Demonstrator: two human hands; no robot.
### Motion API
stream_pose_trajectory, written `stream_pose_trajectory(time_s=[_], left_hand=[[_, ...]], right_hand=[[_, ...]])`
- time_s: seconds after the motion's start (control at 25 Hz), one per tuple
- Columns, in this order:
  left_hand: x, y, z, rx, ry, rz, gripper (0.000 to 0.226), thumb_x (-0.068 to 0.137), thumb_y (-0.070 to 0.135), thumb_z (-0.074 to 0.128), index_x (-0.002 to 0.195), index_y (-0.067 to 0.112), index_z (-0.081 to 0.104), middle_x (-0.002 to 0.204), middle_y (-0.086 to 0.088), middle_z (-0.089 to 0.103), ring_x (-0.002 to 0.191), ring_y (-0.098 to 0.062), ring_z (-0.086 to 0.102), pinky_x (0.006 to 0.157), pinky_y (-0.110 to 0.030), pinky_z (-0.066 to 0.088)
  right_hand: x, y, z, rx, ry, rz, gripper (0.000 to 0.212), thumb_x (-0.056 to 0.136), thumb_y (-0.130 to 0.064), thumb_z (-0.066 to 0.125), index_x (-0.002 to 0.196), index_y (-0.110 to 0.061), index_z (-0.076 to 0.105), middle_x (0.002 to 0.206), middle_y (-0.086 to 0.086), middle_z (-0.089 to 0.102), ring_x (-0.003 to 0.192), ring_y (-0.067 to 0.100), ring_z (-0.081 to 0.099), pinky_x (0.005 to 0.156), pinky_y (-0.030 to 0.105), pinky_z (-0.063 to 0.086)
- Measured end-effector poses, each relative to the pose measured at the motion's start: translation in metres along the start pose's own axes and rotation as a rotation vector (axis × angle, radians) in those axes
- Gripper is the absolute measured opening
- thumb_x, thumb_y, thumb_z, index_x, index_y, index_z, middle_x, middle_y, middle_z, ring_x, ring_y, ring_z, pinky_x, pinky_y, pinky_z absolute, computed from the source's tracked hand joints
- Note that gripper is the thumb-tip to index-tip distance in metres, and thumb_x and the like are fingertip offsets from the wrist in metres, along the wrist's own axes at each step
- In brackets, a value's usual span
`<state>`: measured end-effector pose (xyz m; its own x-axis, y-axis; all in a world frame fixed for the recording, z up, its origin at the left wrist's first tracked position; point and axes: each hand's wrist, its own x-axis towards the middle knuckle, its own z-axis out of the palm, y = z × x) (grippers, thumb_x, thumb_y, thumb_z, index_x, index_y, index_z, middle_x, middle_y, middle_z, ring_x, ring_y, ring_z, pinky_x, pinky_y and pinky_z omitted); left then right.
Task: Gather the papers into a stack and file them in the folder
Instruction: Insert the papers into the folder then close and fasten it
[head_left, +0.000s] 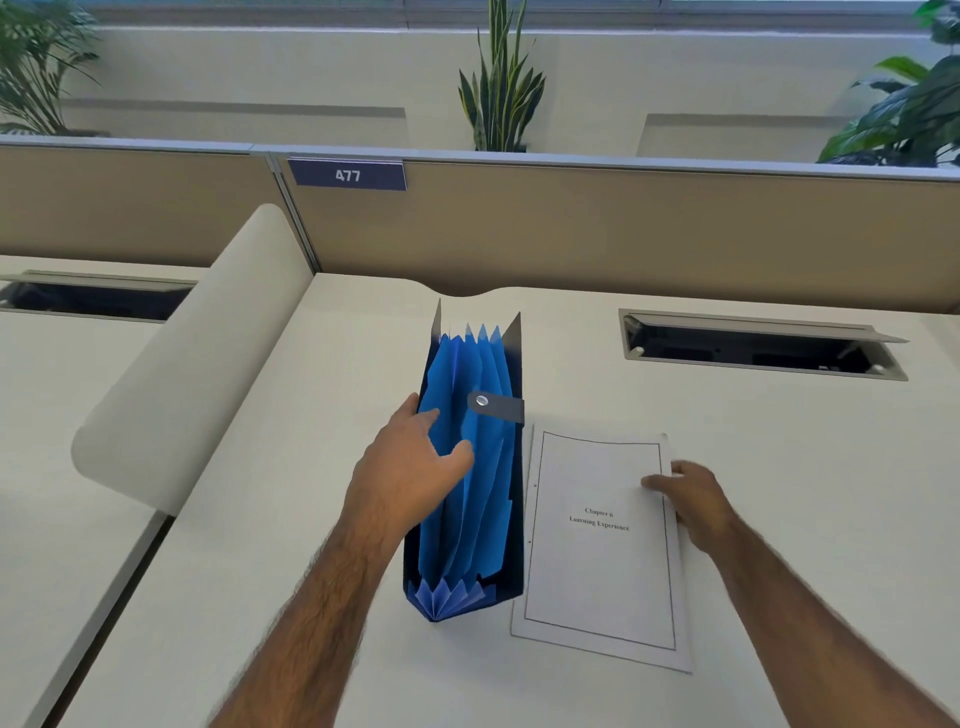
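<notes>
A white desk (779, 467) fills the near scene, with an open cable hatch (758, 345) far right. A curved white divider (192, 364) stands left. Beyond runs a tan partition (623, 228) carrying a blue sign (347, 175) (reading 477). Plants (500, 93) rise behind it.

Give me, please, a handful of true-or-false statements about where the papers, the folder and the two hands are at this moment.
1. The papers lie flat on the desk, to the right of the folder. True.
2. The folder is closed and snapped shut. False: it stands fanned open, its blue pockets showing, the snap tab loose.
3. The left hand is at the open folder. True.
4. The right hand holds the papers in the air. False: its fingers rest on the right edge of the papers, which are on the desk.
5. The papers are already in the folder. False: they are outside it.
</notes>
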<state>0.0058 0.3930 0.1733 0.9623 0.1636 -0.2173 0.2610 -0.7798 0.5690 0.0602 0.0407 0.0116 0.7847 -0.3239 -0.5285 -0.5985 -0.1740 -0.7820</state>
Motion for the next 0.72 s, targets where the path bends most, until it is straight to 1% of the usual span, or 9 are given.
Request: stream_pose_trajectory(time_s=[0.08,0.16,0.24,0.32,0.44,0.48,0.56,0.64,0.72], left_hand=[[-0.001,0.002,0.001,-0.029,0.005,0.04,0.043,0.085,0.037,0.054,0.126,0.029,0.065,0.137,0.008,0.059,0.102,-0.012,0.066,0.086,-0.037,0.057],[0.0,0.004,0.002,-0.015,0.046,0.046,0.015,0.089,0.029,0.055,0.1,0.027,0.065,0.106,0.005,0.067,0.072,-0.008,0.061,0.063,-0.029,0.05],[0.0,0.006,0.003,-0.004,0.087,0.011,0.014,0.093,0.03,0.059,0.099,0.018,0.063,0.081,0.006,0.065,0.06,-0.01,0.057,0.056,-0.028,0.044],[0.0,0.007,0.003,-0.017,0.115,0.004,0.011,0.094,0.026,0.061,0.089,0.018,0.057,0.071,0.004,0.06,0.058,-0.013,0.056,0.053,-0.03,0.046],[-0.001,0.006,0.001,-0.083,0.119,0.006,0.011,0.095,0.012,0.055,0.091,0.02,0.049,0.078,-0.001,0.059,0.059,-0.015,0.053,0.054,-0.033,0.048],[-0.001,0.006,0.0,-0.106,0.106,0.01,0.015,0.095,0.008,0.051,0.103,0.021,0.05,0.084,-0.001,0.061,0.061,-0.015,0.055,0.055,-0.034,0.051],[-0.002,0.006,-0.002,-0.152,0.071,0.038,0.049,0.097,0.003,0.046,0.139,0.029,0.041,0.108,0.004,0.063,0.075,-0.016,0.063,0.063,-0.035,0.058],[-0.003,0.006,-0.003,-0.23,0.034,0.049,0.074,0.099,0.002,0.045,0.157,0.04,0.019,0.126,0.013,0.054,0.089,-0.017,0.067,0.07,-0.032,0.06],[-0.002,0.006,-0.003,-0.309,0.014,0.044,0.078,0.099,0.003,0.044,0.16,0.041,0.013,0.14,0.013,0.052,0.089,-0.016,0.068,0.065,-0.022,0.057]], right_hand=[[-0.014,0.01,-0.005,-0.014,-0.054,0.052,0.018,0.085,0.0,0.07,0.1,0.009,0.066,0.088,0.023,0.068,0.074,0.032,0.065,0.069,0.042,0.05],[-0.032,0.018,-0.005,-0.048,-0.079,0.049,0.015,0.088,0.0,0.066,0.099,0.011,0.065,0.086,0.024,0.068,0.071,0.032,0.066,0.066,0.041,0.054],[-0.052,0.022,0.002,-0.073,-0.117,0.03,0.012,0.092,0.0,0.062,0.1,0.008,0.067,0.09,0.025,0.073,0.074,0.037,0.072,0.062,0.04,0.06],[-0.072,0.02,0.012,-0.1,-0.106,-0.021,0.012,0.094,-0.001,0.057,0.097,0.003,0.068,0.092,0.026,0.074,0.083,0.042,0.074,0.067,0.049,0.063],[-0.089,-0.014,0.009,-0.273,0.1,-0.295,0.02,0.096,-0.003,0.056,0.077,0.001,0.06,0.071,0.018,0.063,0.07,0.034,0.063,0.062,0.049,0.053],[-0.093,-0.036,0.002,-0.337,0.177,-0.398,0.025,0.095,-0.003,0.056,0.071,0.0,0.056,0.066,0.016,0.058,0.068,0.032,0.058,0.061,0.044,0.046],[-0.103,-0.088,-0.02,-0.399,0.298,-0.545,0.028,0.095,-0.006,0.055,0.068,0.0,0.052,0.063,0.017,0.055,0.065,0.032,0.053,0.06,0.041,0.039],[-0.12,-0.145,-0.045,-0.374,0.386,-0.642,0.026,0.094,-0.013,0.054,0.072,0.0,0.053,0.066,0.024,0.059,0.062,0.034,0.052,0.058,0.044,0.044],[-0.143,-0.198,-0.065,-0.284,0.447,-0.705,0.024,0.092,-0.021,0.055,0.079,-0.002,0.061,0.076,0.029,0.066,0.064,0.044,0.06,0.06,0.048,0.054]])
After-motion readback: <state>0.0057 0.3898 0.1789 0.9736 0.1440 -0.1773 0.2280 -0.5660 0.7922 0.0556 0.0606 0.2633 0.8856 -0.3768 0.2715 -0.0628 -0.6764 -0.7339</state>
